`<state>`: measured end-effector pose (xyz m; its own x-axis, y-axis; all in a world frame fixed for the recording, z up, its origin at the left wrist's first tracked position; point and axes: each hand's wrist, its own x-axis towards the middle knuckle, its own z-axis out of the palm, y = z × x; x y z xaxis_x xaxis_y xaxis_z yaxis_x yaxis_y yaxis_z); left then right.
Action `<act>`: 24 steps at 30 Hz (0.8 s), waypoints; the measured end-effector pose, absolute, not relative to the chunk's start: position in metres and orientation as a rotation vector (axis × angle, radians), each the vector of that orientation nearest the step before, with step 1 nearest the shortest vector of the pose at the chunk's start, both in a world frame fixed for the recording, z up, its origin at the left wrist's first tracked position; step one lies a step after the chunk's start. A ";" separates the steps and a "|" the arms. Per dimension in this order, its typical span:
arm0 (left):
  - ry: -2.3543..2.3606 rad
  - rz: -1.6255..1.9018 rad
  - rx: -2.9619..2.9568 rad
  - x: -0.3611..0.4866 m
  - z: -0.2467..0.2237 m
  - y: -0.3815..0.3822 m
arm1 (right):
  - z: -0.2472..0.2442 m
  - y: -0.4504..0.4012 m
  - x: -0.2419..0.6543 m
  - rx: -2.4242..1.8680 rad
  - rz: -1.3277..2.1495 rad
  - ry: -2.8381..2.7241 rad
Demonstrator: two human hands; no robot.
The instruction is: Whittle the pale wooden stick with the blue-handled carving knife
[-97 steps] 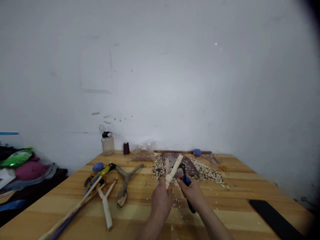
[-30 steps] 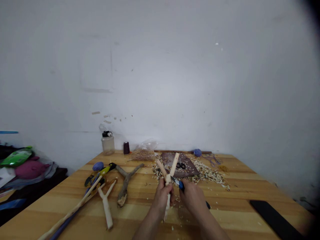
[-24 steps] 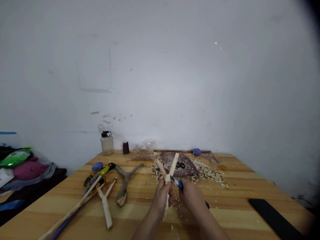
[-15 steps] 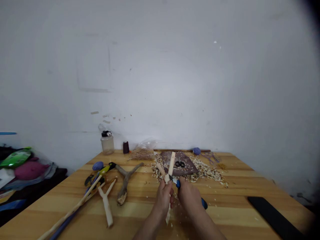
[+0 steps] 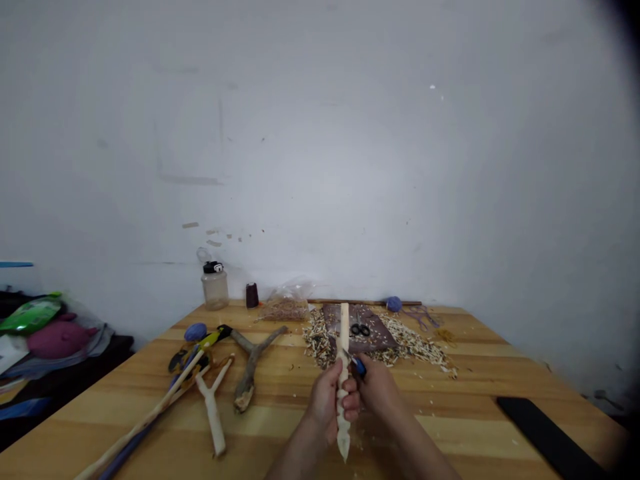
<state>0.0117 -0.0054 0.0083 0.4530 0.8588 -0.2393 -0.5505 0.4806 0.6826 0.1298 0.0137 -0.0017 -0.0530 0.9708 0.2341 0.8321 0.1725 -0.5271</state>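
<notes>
My left hand (image 5: 330,401) is closed around a peeled, forked stick (image 5: 344,327), held upright with its carved, pointed lower end (image 5: 343,443) below the fist. Turned edge-on, the stick shows only one long prong above my fingers. My right hand (image 5: 379,385) grips a knife (image 5: 359,366) by its blue handle, and the blade rests against the stick just above my left thumb. Most of the handle is hidden in the fist. To the left lie a peeled Y-shaped stick (image 5: 214,413) and a forked branch with bark (image 5: 251,367).
Wood shavings (image 5: 417,347) surround a dark cloth (image 5: 377,341) with scissors (image 5: 360,329) on it. A bottle (image 5: 215,288), thread spool (image 5: 252,295) and bag of shavings (image 5: 285,305) stand near the wall. Purple yarn (image 5: 393,303) lies behind. At right is a black flat object (image 5: 547,433).
The forked stick has been turned in my left hand, so its second prong no longer shows separately. My right hand and the knife have turned with it, hiding more of the handle.
</notes>
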 end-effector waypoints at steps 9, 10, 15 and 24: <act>0.639 1.027 0.700 0.002 0.007 -0.001 | -0.006 0.016 0.143 -1.461 0.303 -1.929; 0.658 1.067 0.709 0.002 0.006 -0.001 | -0.003 0.014 0.143 -1.516 0.214 -1.977; 0.738 1.147 0.797 0.003 -0.001 0.003 | 0.007 0.006 0.144 -1.745 -0.122 -2.079; 0.863 1.180 0.993 0.002 -0.001 0.005 | 0.017 0.001 0.146 -1.881 -0.263 -2.119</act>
<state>0.0022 0.0047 -0.0015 0.1822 0.9828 -0.0310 -0.3268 0.0903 0.9408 0.1457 0.0011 0.0171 -0.1015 0.9361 0.3368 0.9900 0.1284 -0.0585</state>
